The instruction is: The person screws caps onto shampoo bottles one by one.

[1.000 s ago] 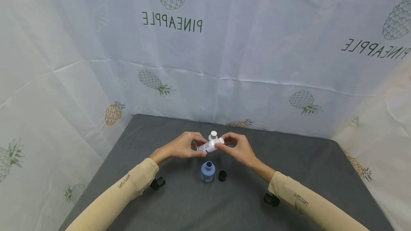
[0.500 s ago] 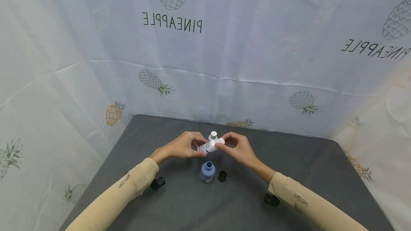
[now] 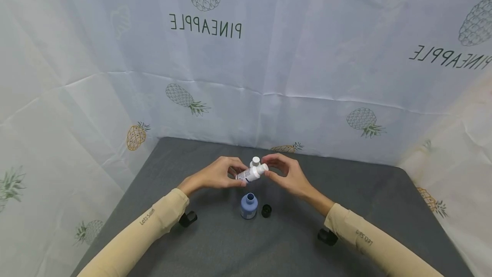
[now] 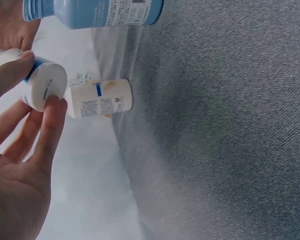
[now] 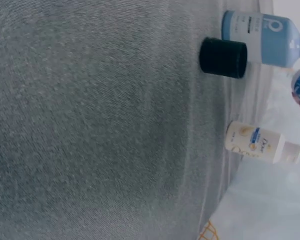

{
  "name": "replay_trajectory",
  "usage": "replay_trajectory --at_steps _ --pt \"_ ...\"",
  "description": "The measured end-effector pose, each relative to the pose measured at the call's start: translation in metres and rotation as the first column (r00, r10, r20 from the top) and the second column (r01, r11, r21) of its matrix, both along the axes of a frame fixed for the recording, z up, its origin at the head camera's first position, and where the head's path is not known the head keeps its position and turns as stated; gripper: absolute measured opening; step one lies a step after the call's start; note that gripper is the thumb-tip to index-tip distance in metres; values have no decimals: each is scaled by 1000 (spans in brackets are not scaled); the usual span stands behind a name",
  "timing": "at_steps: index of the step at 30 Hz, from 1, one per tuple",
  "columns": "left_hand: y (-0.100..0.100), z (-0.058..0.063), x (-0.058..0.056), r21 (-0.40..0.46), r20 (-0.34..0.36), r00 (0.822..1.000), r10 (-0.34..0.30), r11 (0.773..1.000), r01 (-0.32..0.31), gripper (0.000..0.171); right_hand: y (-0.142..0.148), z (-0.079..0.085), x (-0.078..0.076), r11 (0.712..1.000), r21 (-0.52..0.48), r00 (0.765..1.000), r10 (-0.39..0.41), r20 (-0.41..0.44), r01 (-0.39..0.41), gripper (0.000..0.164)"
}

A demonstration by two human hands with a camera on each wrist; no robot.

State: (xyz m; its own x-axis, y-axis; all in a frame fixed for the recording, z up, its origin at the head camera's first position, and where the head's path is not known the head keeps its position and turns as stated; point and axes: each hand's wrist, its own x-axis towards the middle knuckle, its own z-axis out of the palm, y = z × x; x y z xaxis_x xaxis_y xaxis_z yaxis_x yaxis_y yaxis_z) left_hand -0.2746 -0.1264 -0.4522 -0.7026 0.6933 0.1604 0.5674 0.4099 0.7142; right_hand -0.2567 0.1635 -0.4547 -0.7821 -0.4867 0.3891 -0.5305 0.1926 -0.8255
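My left hand (image 3: 221, 173) grips a small white bottle (image 3: 247, 176) by its lower body, tilted with its white cap (image 3: 263, 168) up to the right. In the left wrist view, thumb and fingers pinch the held bottle (image 4: 47, 85) near its base. Beside the cap is my right hand (image 3: 288, 176), fingers parted and curved around the air there, thumb tip right at the cap's edge. A second small white bottle (image 5: 255, 141) stands capped just behind the held one. Nearer stands a blue bottle (image 3: 249, 207) with its mouth uncovered, and a black cap (image 3: 266, 211) lies to its right.
The grey cloth-covered table (image 3: 230, 247) carries all these things. A white curtain (image 3: 307, 76) printed with pineapples hangs behind and along both sides. Black bands of the wrist cameras (image 3: 188, 219) show under both forearms.
My right hand's fingers have loosened from the held bottle's cap and drawn slightly up and to the right, so the cap shows more. The left hand keeps its grip almost in place.
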Motion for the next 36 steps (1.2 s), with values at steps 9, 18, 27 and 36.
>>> replay_trajectory --at_steps 9,18,27,36 --pt "-1 0 -2 -4 -1 1000 -8 1000 8 39 2 0 -7 994 -2 994 105 -12 -105 42" --pt "-3 1 -4 -15 4 1000 -13 1000 13 40 -3 0 -5 998 48 999 46 -22 -45 34" --pt "-2 1 -6 -15 5 1000 -16 1000 16 40 -3 -2 -4 997 77 1000 -4 -6 4 29" --pt "1 2 -3 -9 2 1000 -16 1000 16 40 -4 -1 0 993 88 997 -76 18 74 26"
